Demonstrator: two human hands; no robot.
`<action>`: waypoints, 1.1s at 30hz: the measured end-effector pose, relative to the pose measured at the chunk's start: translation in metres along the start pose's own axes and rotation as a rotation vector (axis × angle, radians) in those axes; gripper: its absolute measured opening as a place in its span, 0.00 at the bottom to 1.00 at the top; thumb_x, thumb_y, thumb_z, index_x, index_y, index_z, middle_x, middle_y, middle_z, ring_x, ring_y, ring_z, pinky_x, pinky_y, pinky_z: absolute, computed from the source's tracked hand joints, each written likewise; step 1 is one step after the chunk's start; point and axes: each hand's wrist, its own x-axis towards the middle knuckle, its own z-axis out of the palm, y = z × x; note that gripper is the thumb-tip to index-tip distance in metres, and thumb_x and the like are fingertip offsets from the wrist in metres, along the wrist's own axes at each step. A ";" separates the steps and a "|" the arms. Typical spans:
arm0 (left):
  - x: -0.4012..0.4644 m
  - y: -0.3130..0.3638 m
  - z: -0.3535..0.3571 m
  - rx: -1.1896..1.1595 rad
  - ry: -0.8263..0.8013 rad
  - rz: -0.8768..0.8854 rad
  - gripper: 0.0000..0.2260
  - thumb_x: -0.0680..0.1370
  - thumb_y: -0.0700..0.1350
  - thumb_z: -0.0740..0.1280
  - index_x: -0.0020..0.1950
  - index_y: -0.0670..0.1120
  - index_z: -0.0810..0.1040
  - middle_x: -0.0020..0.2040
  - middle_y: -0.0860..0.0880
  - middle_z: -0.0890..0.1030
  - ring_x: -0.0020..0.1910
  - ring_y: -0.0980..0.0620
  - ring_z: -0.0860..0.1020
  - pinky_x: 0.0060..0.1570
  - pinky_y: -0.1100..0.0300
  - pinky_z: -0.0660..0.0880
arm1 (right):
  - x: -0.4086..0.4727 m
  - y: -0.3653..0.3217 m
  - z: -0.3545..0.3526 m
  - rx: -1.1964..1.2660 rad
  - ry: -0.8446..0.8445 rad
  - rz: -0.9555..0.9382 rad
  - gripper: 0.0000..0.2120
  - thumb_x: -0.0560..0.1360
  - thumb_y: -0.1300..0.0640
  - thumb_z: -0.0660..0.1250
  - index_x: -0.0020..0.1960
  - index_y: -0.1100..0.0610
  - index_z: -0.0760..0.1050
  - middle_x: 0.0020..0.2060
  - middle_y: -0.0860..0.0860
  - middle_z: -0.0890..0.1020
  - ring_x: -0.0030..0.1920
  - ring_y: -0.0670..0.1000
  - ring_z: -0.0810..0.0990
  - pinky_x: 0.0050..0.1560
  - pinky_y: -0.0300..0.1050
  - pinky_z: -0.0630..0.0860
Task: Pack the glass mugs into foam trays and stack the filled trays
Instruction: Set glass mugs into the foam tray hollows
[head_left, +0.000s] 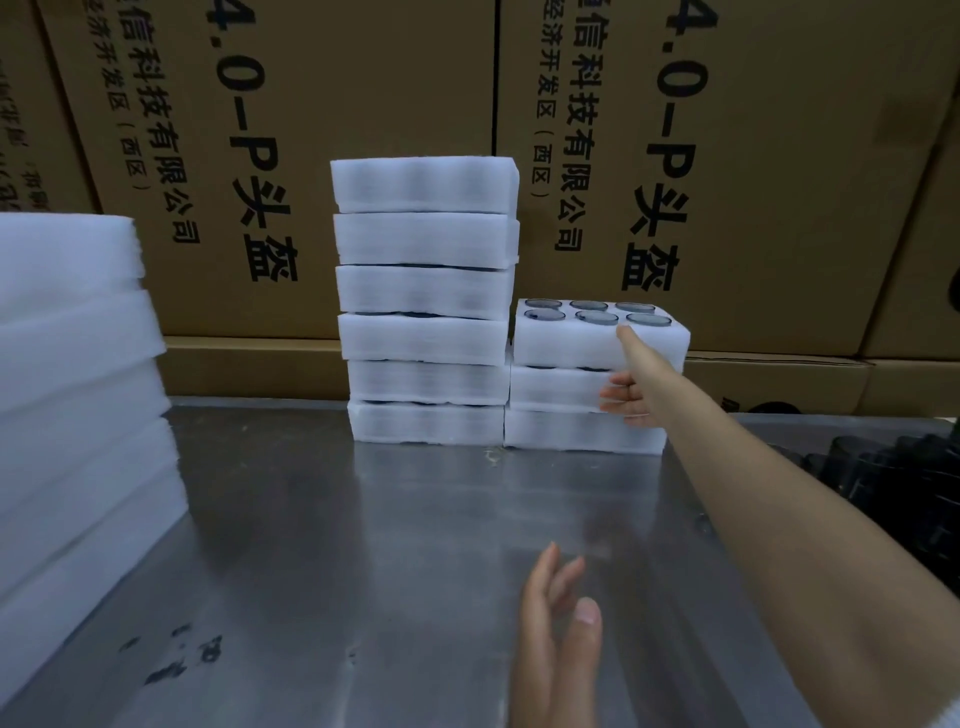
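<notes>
Hovering nearest the camera, the left hand (558, 618) is floating above the steel table (322, 545) with straight fingers, holding nothing. Further off, the right hand (631, 382) is pressing the front of the short stack, thumb up on the top tray (571, 340), whose six glass mugs (595, 312) are sitting in their pockets, fingers on the tray below. That top tray is overhanging rightward, so a hard shove is likely risking a slide. The tall stack (426, 306) is standing just beside it and leaning unevenly; a bump could be toppling it. Open room is lying centre; empty foam (78, 389) is crowding the left edge.
</notes>
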 end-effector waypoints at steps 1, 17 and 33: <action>-0.001 0.000 0.000 0.019 -0.009 0.001 0.18 0.77 0.26 0.53 0.64 0.38 0.66 0.43 0.57 0.79 0.33 0.74 0.75 0.46 0.74 0.69 | -0.001 0.003 0.003 0.022 -0.027 0.010 0.31 0.73 0.30 0.53 0.42 0.58 0.75 0.39 0.54 0.82 0.38 0.54 0.82 0.39 0.48 0.69; -0.022 -0.010 -0.008 -0.016 -0.020 0.056 0.13 0.79 0.50 0.60 0.64 0.54 0.72 0.54 0.69 0.77 0.53 0.74 0.73 0.46 0.78 0.66 | -0.131 0.151 0.031 0.129 0.002 -0.459 0.18 0.80 0.59 0.60 0.31 0.57 0.75 0.24 0.48 0.78 0.26 0.44 0.76 0.30 0.35 0.69; -0.105 0.014 -0.023 0.266 -0.079 0.127 0.10 0.74 0.33 0.66 0.39 0.47 0.79 0.35 0.50 0.80 0.34 0.59 0.77 0.40 0.67 0.74 | -0.292 0.186 -0.014 0.220 -0.075 -0.516 0.16 0.76 0.68 0.62 0.31 0.60 0.75 0.21 0.47 0.76 0.23 0.40 0.73 0.26 0.31 0.67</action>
